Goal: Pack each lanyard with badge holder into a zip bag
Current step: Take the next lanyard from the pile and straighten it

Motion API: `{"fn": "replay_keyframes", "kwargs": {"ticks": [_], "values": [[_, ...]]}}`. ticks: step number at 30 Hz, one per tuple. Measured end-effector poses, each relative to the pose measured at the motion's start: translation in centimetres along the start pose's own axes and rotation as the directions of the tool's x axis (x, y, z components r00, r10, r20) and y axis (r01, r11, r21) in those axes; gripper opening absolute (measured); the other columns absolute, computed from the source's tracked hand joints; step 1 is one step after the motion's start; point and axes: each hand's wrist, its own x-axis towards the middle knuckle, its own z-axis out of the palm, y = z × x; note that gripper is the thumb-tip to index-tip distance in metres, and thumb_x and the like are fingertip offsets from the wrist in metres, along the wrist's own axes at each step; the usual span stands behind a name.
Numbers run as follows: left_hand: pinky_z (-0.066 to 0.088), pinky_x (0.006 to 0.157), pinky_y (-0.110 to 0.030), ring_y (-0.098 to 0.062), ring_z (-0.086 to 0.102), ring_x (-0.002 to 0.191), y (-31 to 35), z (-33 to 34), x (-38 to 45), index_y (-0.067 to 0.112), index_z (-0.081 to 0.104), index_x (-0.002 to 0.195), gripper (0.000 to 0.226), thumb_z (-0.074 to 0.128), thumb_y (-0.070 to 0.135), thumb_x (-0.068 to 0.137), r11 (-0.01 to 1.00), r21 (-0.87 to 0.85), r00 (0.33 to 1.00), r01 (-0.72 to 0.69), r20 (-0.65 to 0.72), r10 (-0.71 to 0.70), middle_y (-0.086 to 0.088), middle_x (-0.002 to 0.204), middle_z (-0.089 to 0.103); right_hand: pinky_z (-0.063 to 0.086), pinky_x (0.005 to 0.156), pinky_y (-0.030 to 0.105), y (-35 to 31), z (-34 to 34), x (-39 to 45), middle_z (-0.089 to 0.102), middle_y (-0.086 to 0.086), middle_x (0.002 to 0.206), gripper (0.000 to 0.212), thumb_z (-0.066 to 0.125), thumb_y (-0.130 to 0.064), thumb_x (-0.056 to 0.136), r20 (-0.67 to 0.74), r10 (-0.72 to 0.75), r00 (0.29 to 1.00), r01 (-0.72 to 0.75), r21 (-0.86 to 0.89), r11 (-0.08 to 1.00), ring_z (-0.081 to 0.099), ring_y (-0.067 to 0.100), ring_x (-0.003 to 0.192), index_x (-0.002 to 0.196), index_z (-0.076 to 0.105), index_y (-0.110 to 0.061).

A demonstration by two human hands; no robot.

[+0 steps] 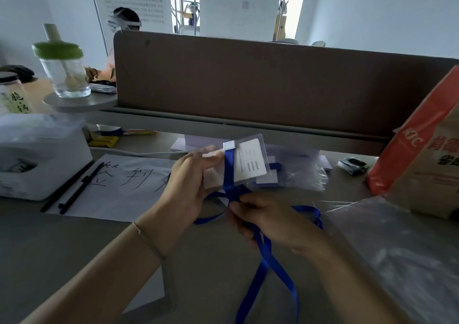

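Above the middle of the surface [74, 236], a person's left hand [188, 182] holds up a clear badge holder [248, 162], its fingers [208, 153] clamped on the holder's left edge. The right hand [268, 219], at about 4 o'clock from the holder, has its fingers pinched together on the blue lanyard [265, 261] just below the holder. One band of the lanyard crosses the holder's face; the rest trails in loose loops toward 6 o'clock, off the bottom of the view.

The step in hand appears to be winding the lanyard round the holder into a compact bundle. The next move likely calls for taking up the hanging slack, then reaching for a bag.

One lanyard and one holder are in the hands. Clear zip bags [298, 172] lie behind the hands at 2 o'clock, some seemingly filled already, their number hard to tell; more clear plastic [385, 236] lies at 4 o'clock. Two black pens [74, 189] rest on one sheet of paper [119, 187] at 9 o'clock.
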Motion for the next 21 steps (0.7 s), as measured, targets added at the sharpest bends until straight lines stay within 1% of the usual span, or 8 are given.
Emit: {"fn": "replay_keyframes", "kwargs": {"ticks": [2, 4, 7, 10, 14, 17, 19, 21], "values": [[0.057, 0.077, -0.037, -0.03, 0.068, 0.107, 0.4, -0.5, 0.3, 0.012, 0.065, 0.118, 0.027, 0.061, 0.015, 0.092, 0.998, 0.06, 0.997, 0.031, 0.068, -0.035, -0.017, 0.115, 0.071, 0.047, 0.06, 0.024, 0.0, -0.7, -0.1, 0.053, -0.004, 0.057, 0.037, 0.045, -0.021, 0.106, -0.004, -0.03, 1.0, 0.03, -0.019, 0.999, 0.05, 0.01, 0.055, 0.072, 0.059, -0.016], [0.056, 0.068, -0.033, -0.028, 0.07, 0.096, 1.0, -1.3, 0.5, 0.01, 0.064, 0.115, 0.026, 0.062, 0.015, 0.09, 0.983, 0.169, 0.97, 0.071, 0.216, -0.108, -0.016, 0.107, 0.072, 0.047, 0.061, 0.024, 0.1, -1.5, -0.3, 0.053, -0.009, 0.056, 0.031, 0.045, -0.018, 0.106, 0.011, -0.046, 0.999, 0.046, -0.049, 0.998, 0.049, 0.008, 0.055, 0.078, 0.059, -0.014], [0.053, 0.063, -0.03, -0.024, 0.069, 0.081, 1.3, -2.3, 0.6, 0.012, 0.066, 0.105, 0.027, 0.067, 0.02, 0.079, 0.935, 0.335, 0.856, 0.113, 0.445, -0.263, -0.013, 0.096, 0.071, 0.048, 0.064, 0.023, 0.1, -2.4, -0.8, 0.057, -0.009, 0.062, 0.025, 0.048, -0.012, 0.104, 0.099, -0.034, 0.994, 0.037, -0.029, 0.999, 0.05, 0.009, 0.059, 0.087, 0.065, -0.021], [0.053, 0.068, -0.035, -0.03, 0.066, 0.086, 0.9, -2.9, 1.3, 0.016, 0.066, 0.1, 0.033, 0.075, 0.027, 0.07, 0.862, 0.499, 0.767, 0.086, 0.519, -0.377, -0.016, 0.101, 0.067, 0.048, 0.066, 0.025, 0.3, -3.2, -1.1, 0.059, 0.006, 0.072, 0.039, 0.047, -0.005, 0.103, 0.174, -0.004, 0.985, 0.006, -0.011, 1.0, 0.053, 0.02, 0.065, 0.081, 0.074, -0.024], [0.053, 0.067, -0.032, -0.023, 0.068, 0.087, 0.9, -2.8, 1.1, 0.015, 0.064, 0.103, 0.035, 0.076, 0.022, 0.07, 0.768, 0.639, 0.719, 0.039, 0.516, -0.466, -0.007, 0.101, 0.067, 0.046, 0.066, 0.024, 1.0, -4.0, -0.7, 0.057, 0.015, 0.077, 0.033, 0.053, -0.024, 0.103, 0.137, 0.076, 0.988, -0.067, -0.065, 0.996, 0.051, 0.017, 0.064, 0.079, 0.071, -0.009], [0.057, 0.069, -0.033, -0.022, 0.07, 0.089, 0.9, -2.3, 0.6, 0.015, 0.064, 0.103, 0.031, 0.073, 0.019, 0.074, 0.694, 0.719, 0.745, -0.019, 0.473, -0.47, -0.003, 0.106, 0.068, 0.046, 0.062, 0.026, 1.3, -4.3, -0.5, 0.052, 0.017, 0.075, 0.035, 0.055, -0.03, 0.102, 0.042, 0.137, 0.99, -0.135, -0.057, 0.989, 0.049, 0.019, 0.062, 0.083, 0.066, -0.003], [0.06, 0.08, -0.043, -0.025, 0.07, 0.097, 0.4, -1.9, 0.7, 0.023, 0.067, 0.098, 0.022, 0.076, 0.02, 0.078, 0.596, 0.801, 0.837, -0.058, 0.364, -0.408, -0.004, 0.113, 0.068, 0.043, 0.061, 0.028, 1.2, -4.3, -0.4, 0.051, 0.011, 0.064, 0.036, 0.053, -0.029, 0.103, -0.028, 0.168, 0.985, -0.169, -0.067, 0.983, 0.048, 0.017, 0.058, 0.078, 0.062, -0.004], [0.06, 0.084, -0.042, -0.021, 0.069, 0.096, 0.1, -1.4, 0.9, 0.03, 0.069, 0.089, 0.016, 0.077, 0.02, 0.08, 0.5, 0.859, 0.913, -0.108, 0.285, -0.293, 0.0, 0.111, 0.068, 0.041, 0.061, 0.025, 0.9, -4.2, -0.4, 0.053, -0.007, 0.05, 0.04, 0.051, -0.03, 0.104, -0.088, 0.174, 0.981, -0.18, -0.064, 0.982, 0.051, 0.008, 0.05, 0.069, 0.056, -0.01]]}}
